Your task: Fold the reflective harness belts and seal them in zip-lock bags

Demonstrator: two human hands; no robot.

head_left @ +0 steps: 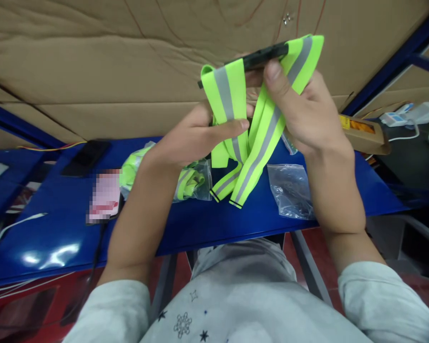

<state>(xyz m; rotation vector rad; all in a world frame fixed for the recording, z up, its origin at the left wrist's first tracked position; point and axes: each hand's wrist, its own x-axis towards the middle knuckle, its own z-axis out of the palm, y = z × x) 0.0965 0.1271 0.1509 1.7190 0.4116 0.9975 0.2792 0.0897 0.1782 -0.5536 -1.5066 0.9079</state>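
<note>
Above the blue table I hold up a neon yellow-green reflective strap [229, 90] with a grey stripe, draped over a black bar-shaped piece [264, 55]. My left hand [200, 136] is closed round the strap's left part, thumb across its front. My right hand [307, 109] grips the right part near the black piece, thumb pressed on it. Two strap ends with black stitching hang down between my hands. Behind my left forearm lies a clear bag [202, 178] with more rolled neon strap in it. The fingers behind the strap are partly hidden.
A flat clear plastic bag [291, 190] lies on the blue table [207, 224] near my right wrist. Left are a blurred-out phone-like item [105, 197] with a cable and a dark phone [86, 157]. A cardboard box [366, 133] stands right; a cardboard panel [93, 57] rises behind.
</note>
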